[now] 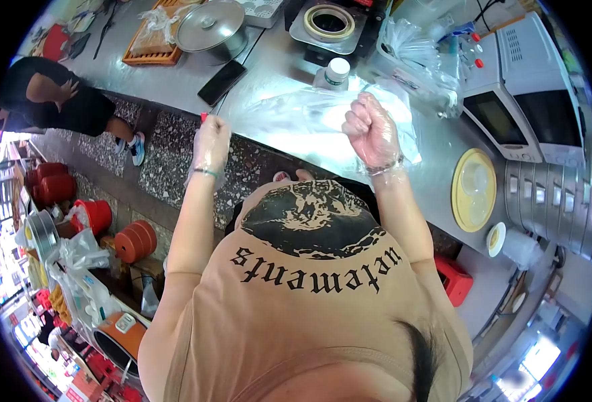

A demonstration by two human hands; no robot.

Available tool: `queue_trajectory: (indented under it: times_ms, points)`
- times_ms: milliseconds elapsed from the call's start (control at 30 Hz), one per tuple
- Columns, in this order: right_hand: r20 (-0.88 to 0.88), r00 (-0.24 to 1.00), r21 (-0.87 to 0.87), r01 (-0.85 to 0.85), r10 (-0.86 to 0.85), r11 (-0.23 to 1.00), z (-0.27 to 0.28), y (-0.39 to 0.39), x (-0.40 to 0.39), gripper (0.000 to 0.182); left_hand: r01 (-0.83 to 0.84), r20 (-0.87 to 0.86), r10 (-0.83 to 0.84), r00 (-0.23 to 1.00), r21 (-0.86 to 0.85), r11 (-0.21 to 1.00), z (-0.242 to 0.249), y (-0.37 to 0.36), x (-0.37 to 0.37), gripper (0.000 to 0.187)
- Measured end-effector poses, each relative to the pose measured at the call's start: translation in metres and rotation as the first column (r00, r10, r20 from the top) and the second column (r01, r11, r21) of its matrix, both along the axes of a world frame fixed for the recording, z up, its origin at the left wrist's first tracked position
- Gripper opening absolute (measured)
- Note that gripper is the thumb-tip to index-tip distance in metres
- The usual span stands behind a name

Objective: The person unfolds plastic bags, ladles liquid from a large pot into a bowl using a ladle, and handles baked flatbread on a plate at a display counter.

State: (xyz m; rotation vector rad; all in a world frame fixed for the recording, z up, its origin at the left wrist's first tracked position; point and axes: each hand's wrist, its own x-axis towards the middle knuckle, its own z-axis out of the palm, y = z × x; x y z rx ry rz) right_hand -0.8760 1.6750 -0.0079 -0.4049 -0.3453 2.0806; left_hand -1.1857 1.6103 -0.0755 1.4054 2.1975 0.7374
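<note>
Both gloved hands pinch 1 clear plastic bag stretched over the steel counter, left hand gripping its corner, right hand fisted on it, just below the white bottle.

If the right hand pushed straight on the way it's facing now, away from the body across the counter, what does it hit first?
Most likely the clear plastic bag that the gloved right hand already grips, then the white round-capped bottle behind it. Depth is hard to judge in this fisheye view.
</note>
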Motion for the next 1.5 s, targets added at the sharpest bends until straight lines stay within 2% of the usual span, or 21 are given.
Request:
queue_trajectory:
  times_ms: [167, 233, 300, 333, 367, 400, 467, 567, 667, 700, 733, 767, 800, 833, 900, 1133, 1233, 1300, 1367, 1433, 1500]
  points:
    - [0.599, 0.8, 0.208, -0.117, -0.031, 0.971, 0.022, -0.012, -0.032, 0.008, 0.51, -0.037, -0.544, 0.839, 0.401, 0.76, 0.084, 0.008, 0.067, 0.094]
    - [0.546, 0.832, 0.217, -0.249, 0.094, 0.944, 0.035, -0.009, -0.026, 0.01, 0.589, -0.123, -0.599, 0.791, 0.417, 0.692, 0.092, 0.023, 0.082, 0.074]
    - [0.768, 0.34, 0.587, -0.713, -0.543, 0.383, 0.051, -0.001, -0.011, 0.014, 0.536, 0.348, -0.427, 0.834, -0.329, 0.778, 0.09, 0.061, 0.069, 0.047]
    - [0.71, 0.003, 0.457, -0.762, -0.704, 0.459, 0.055, 0.003, 0.001, 0.019, 0.496, -0.136, -0.49, 0.861, 0.012, 0.868, 0.085, 0.065, 0.059, 0.028]
    - [0.66, -0.45, 0.135, -0.717, -0.602, 0.684, 0.069, 0.02, 0.014, 0.017, 0.372, -0.061, -0.367, 0.928, 0.178, 0.911, 0.084, 0.079, 0.048, 0.028]
    - [0.511, -0.54, 0.24, -0.657, -0.668, 0.715, 0.069, 0.041, 0.033, 0.011, 0.287, -0.024, -0.299, 0.954, 0.366, 0.885, 0.093, 0.095, 0.044, 0.028]
    - [0.302, -0.441, 0.781, -0.393, -0.845, 0.484, 0.121, 0.04, 0.032, 0.007, 0.294, -0.061, -0.427, 0.902, 0.813, 0.504, 0.133, 0.122, 0.047, 0.034]
    - [-0.401, -0.268, 0.91, -0.23, -0.876, -0.346, 0.151, 0.054, 0.025, 0.011, 0.268, -0.23, -0.277, 0.933, 0.957, 0.108, 0.183, 0.124, 0.083, 0.035]
    - [-0.126, -0.408, 0.764, -0.621, -0.904, 0.174, 0.032, 0.084, 0.058, 0.011, 0.723, -0.791, 0.033, 0.611, 0.575, 0.383, 0.103, 0.14, 0.08, 0.03]
    - [-0.057, -0.429, 0.622, -0.722, -0.902, 0.304, -0.012, 0.088, 0.057, 0.011, 0.776, -0.909, -0.048, 0.414, 0.324, 0.542, 0.05, 0.144, 0.082, 0.026]
    - [-0.001, -0.399, 0.439, -0.824, -0.917, 0.358, -0.044, 0.072, 0.052, 0.016, 0.804, -0.679, -0.516, 0.522, 0.189, 0.564, -0.004, 0.15, 0.077, 0.022]
    - [0.37, -0.493, 0.127, -0.813, -0.787, 0.569, -0.093, 0.067, 0.057, 0.021, 0.826, -0.992, -0.051, 0.114, 0.066, 0.559, -0.086, 0.15, 0.063, 0.024]
    - [0.607, -0.496, 0.264, -0.611, -0.621, 0.747, -0.126, 0.054, 0.059, 0.024, 0.806, -0.87, -0.407, 0.277, -0.02, 0.592, -0.083, 0.127, 0.063, 0.029]
    - [0.389, -0.496, 0.08, -0.821, -0.776, 0.565, -0.162, 0.045, 0.071, 0.027, 0.801, -0.605, -0.679, 0.416, -0.111, 0.589, -0.077, 0.102, 0.065, 0.034]
    - [0.535, -0.529, -0.038, -0.794, -0.659, 0.607, -0.144, 0.035, 0.057, 0.03, 0.768, -0.363, -0.714, 0.598, 0.008, 0.64, -0.078, 0.089, 0.07, 0.046]
    - [0.762, -0.473, -0.099, -0.759, -0.442, 0.643, -0.151, 0.024, 0.063, 0.027, 0.397, 0.13, -0.446, 0.886, 0.285, 0.872, -0.083, 0.053, 0.054, 0.046]
    - [0.848, -0.371, 0.121, -0.559, -0.378, 0.821, -0.146, 0.028, 0.084, 0.025, 0.303, 0.135, -0.315, 0.939, 0.105, 0.947, -0.095, 0.024, 0.037, 0.049]
    - [0.511, -0.632, 0.55, -0.28, -0.582, 0.787, -0.153, 0.023, 0.096, 0.023, 0.301, 0.052, -0.302, 0.952, 0.034, 0.953, -0.105, 0.009, 0.037, 0.05]
    - [0.229, -0.751, 0.516, -0.446, -0.62, 0.731, -0.183, 0.031, 0.119, 0.022, 0.273, 0.077, -0.267, 0.961, -0.072, 0.959, -0.11, -0.004, 0.049, 0.049]
    - [0.45, -0.829, -0.121, -0.425, -0.332, 0.897, -0.173, 0.041, 0.131, 0.022, 0.281, 0.177, -0.261, 0.949, -0.103, 0.954, -0.105, -0.004, 0.067, 0.047]
    - [0.602, -0.762, -0.043, -0.328, -0.238, 0.944, -0.16, 0.051, 0.148, 0.024, 0.374, 0.298, -0.339, 0.893, -0.069, 0.925, -0.094, -0.006, 0.091, 0.044]
